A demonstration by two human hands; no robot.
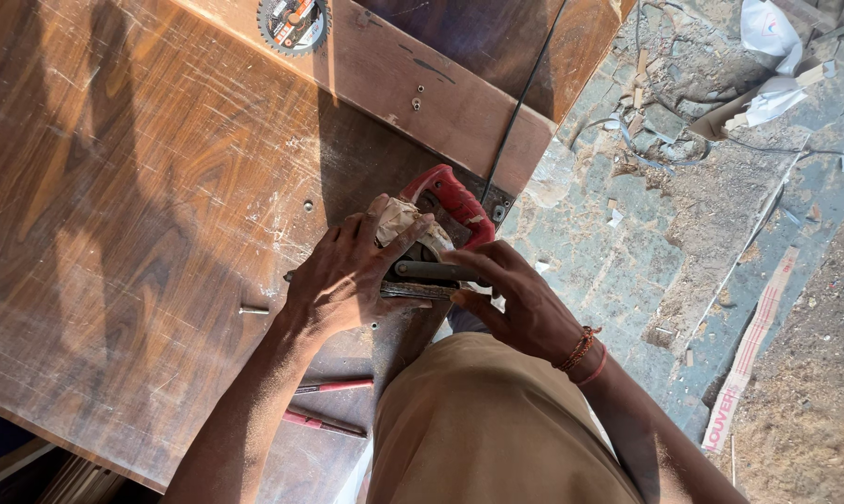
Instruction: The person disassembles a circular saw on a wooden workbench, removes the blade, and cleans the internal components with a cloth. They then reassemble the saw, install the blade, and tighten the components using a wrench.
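1. Position of the tool. A red-handled power saw [438,217] lies at the near right part of the wooden surface [142,205], close to the edge that borders the debris-covered floor [683,233]. It sits directly ahead of the person's torso, with both hands meeting over it.

2. Long axis. The red handle runs obliquely, from upper left to lower right. Beneath it, a grey metal bar [429,272] of the tool lies nearly left to right, spanning the gap between the two hands. A black cord [520,103] leads away from the tool toward the far edge.

3. Left hand [343,280]. It is laid over the left end of the tool, fingers spread and curved, fingertips pressing on a pale rag [399,219] bunched against the saw body. It is in contact, but whether it clasps the metal under the rag cannot be told.

4. Right hand [515,299]. It comes in from the right, fingers curled round the right end of the grey bar, pinching it between thumb and fingers. A red thread band sits at the wrist.

5. Nearness. Both hands touch the tool; neither is clearly nearer. The left covers the body, the right holds the bar end.

6. Surroundings. A loose circular saw blade [293,22] lies on a lighter plank [441,103] at the far side, well apart from the hands. A screw [253,310] lies just left of the left wrist. Two red pencils [330,403] lie near the left forearm, untouched.
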